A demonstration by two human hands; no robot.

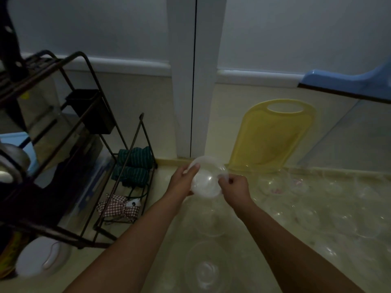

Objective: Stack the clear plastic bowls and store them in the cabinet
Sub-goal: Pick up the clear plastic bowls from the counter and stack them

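Bowls of clear plastic are lying scattered over the pale worktop (243,246), and the yellow cutting board (273,136) leaning on the wall serves as the landmark. Just left of the board's lower corner, both hands are holding a clear bowl (206,180) off the surface, tilted so its base is facing the camera; whether it is 1 bowl or a nested few cannot be told. The left hand (182,182) is cupping its left side, thumb lying over the rim. The right hand (233,188) is pinching the right edge with curled fingers.

Below and right of the board, other loose bowls (273,185) are showing only as faint glints, with a larger bowl (206,269) nearest the camera.

The bowls are probably very light, thin and springy, likely flexing under a hard squeeze and slipping if wet. The rim seems the safest place to grip, or a palm under the base. Nesting them squarely should be stopping them from jamming. Their transparency in this dim light is making edges hard to judge.

Left of the board, a dark wire rack (88,127) is holding folded striped cloths (135,163).
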